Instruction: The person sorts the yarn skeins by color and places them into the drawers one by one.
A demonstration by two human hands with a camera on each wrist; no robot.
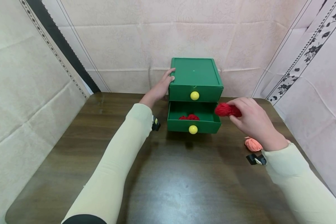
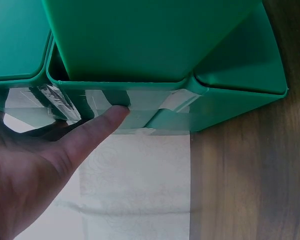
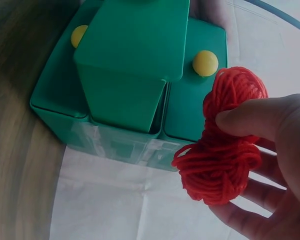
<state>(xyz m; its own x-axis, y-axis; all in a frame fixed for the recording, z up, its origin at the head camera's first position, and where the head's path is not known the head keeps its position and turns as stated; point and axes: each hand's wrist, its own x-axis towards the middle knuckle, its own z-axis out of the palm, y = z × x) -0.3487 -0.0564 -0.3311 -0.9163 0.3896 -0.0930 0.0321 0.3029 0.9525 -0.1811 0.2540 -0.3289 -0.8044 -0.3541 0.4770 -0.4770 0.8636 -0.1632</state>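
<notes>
I see the right hand pinching red yarn; the left hand, uncurled, touches the green cabinet (2 yellow knobs) near the bench's far edge.

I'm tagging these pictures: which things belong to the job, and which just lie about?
In use:
red yarn bundle in right hand
green cabinet, left hand on it
open drawer, red yarn inside

Seemingly lying about:
peach yarn on table
</notes>
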